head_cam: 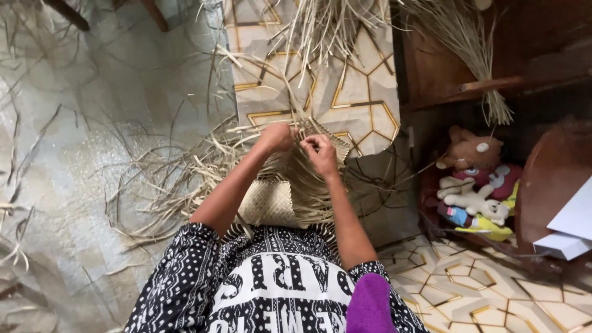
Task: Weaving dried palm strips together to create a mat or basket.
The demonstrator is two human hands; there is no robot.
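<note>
Loose straw strips [166, 179] lie scattered on the floor at left. Left hand [275, 137] is closed on strips at the woven mat [274, 200] edge. Right hand [320, 151] pinches a strip beside it. Stuffed toys [475, 185] sit at right.

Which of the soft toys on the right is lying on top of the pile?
The brown toy, the one highest in the heap. Under it lie a white toy and a red one, with yellow and blue bits at the bottom.
</note>
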